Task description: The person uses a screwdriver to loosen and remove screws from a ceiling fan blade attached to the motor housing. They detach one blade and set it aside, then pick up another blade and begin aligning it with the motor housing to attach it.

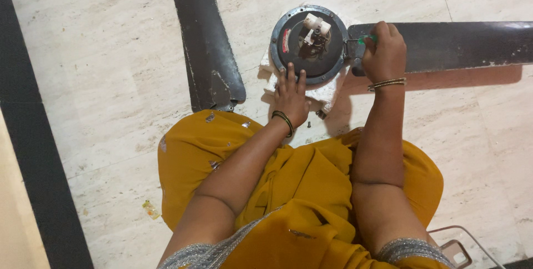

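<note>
A round dark ceiling-fan motor (294, 52) lies on the marble floor on a white foam piece (327, 92), with white wiring parts at its middle. My left hand (291, 94) rests flat on the motor's near rim, fingers spread. My right hand (383, 52) is closed around a green-handled screwdriver (365, 39) at the joint where a dark fan blade (461, 44) meets the motor. The tool's tip is hidden by my hand.
A second, detached dark blade (205, 36) lies on the floor to the left. Small screws (309, 124) sit near the foam. My orange-clad knees (194, 152) are just below. A dark floor strip (33, 136) runs along the left.
</note>
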